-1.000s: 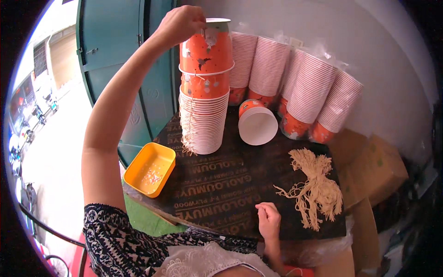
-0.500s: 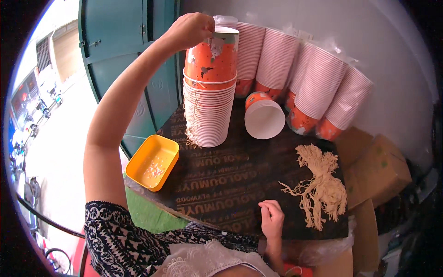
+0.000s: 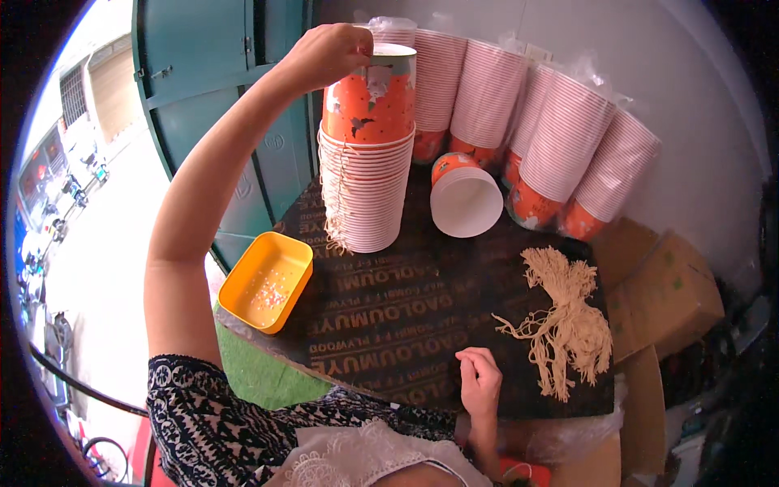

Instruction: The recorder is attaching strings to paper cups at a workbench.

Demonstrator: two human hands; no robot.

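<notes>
A tall stack of nested orange paper buckets (image 3: pixel 369 195) with white rims stands at the table's back left, beige strings hanging down its left side. My left hand (image 3: pixel 337 55) reaches to the top and pinches the rim of the uppermost bucket (image 3: pixel 369 101), which is orange with grey and dark figures. Close to the table's front edge, my right hand (image 3: pixel 479 381) is curled closed; whether anything is inside its fingers is hidden. A bundle of beige strings (image 3: pixel 568 316) lies to its right. One loose paper bucket (image 3: pixel 466 203) rests on its side, mouth toward me.
A yellow tray (image 3: pixel 268 280) with small pale bits sits at the table's left edge. Behind stand several plastic-wrapped bucket stacks (image 3: pixel 564 146). Cardboard boxes (image 3: pixel 661 292) are right of the dark table (image 3: pixel 389 325). A green metal door (image 3: pixel 203 105) is at the left.
The uppermost bucket has sunk slightly into the stack, its gap above the rims below closing. My left hand stays on its rim. My right hand keeps its place; the view has shifted slightly.
</notes>
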